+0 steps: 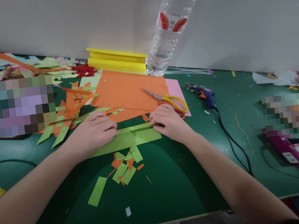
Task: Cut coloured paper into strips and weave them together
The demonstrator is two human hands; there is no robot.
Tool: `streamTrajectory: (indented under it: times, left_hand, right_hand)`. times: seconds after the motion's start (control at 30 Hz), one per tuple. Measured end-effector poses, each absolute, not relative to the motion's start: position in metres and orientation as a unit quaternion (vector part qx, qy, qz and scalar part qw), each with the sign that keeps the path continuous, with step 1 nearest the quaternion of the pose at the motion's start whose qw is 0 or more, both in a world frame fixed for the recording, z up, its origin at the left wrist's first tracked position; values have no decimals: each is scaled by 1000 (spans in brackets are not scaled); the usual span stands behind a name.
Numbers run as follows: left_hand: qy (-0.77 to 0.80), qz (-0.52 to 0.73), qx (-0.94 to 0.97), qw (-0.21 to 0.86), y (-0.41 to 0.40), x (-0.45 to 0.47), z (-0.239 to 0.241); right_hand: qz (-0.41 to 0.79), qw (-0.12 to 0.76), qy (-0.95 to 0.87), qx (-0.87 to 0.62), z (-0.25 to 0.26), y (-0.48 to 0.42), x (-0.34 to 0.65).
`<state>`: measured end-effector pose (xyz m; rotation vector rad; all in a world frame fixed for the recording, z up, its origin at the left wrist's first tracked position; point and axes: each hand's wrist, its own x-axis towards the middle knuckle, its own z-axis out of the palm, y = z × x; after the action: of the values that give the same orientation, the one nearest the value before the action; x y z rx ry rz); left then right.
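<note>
A sheet of green paper (pixel 122 140) lies on the table in front of me, its far edge folded up into a narrow band. My left hand (pixel 99 130) grips the left end of that band with closed fingers. At the other end my right hand (pixel 167 120) pinches the fold between thumb and fingers. Scissors with yellow handles (pixel 175 103) rest just beyond my right hand, on orange paper (pixel 127 89). Nearer to me are several green and orange paper scraps (pixel 123 166). Woven green and orange strips (pixel 68 110) lie left of the paper.
A clear plastic bottle (pixel 166 29) stands against the wall beside a folded yellow piece (pixel 117 60). On the right are a blue glue gun (pixel 205 95) with its cord and a purple power strip (pixel 290 146). Paper cuttings (pixel 49 62) are heaped at the back left.
</note>
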<state>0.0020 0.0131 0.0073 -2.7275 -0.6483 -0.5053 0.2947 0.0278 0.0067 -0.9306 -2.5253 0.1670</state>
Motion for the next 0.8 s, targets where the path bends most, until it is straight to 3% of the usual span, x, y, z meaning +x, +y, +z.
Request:
streamTrajectory:
  times: [0.43,0.63,0.8]
  left_hand:
    - [-224,-125,-950,178,8,8,20]
    - [-241,-174,-946,129,8,5,14]
    - [-300,-224,-912,170,4,4,13]
  right_hand:
    - [21,187,-927,-324,11,26,293]
    - [31,184,-923,-337,7,26,293]
    - [45,238,-898,-368,2,25,294]
